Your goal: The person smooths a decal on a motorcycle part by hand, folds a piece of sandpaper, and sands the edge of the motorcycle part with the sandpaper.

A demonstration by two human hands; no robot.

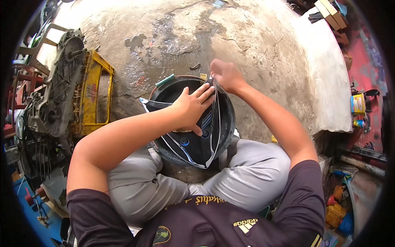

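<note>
A black plastic panel [196, 142] with silver-white edge stripes and round blue-and-white marks, like a motorcycle body panel, rests across a black bucket [228, 123] between my knees. My left hand [192, 106] lies flat on the panel, fingers spread towards its far tip. At that tip my right hand [225, 76] is closed, its fingers pinched by the panel's edge and slightly blurred. What sits between those fingers is too small to make out. The bucket's wire handle with a green grip [165, 80] leans at its far left rim.
To the left stand a yellow crate [98, 92] and a grey metal engine cover [57, 88]. Wet patches mark the concrete floor [263, 53], where a small dark metal piece [195, 66] lies beyond the bucket. A yellow tin [358, 103] and a white ledge [329, 74] are at right.
</note>
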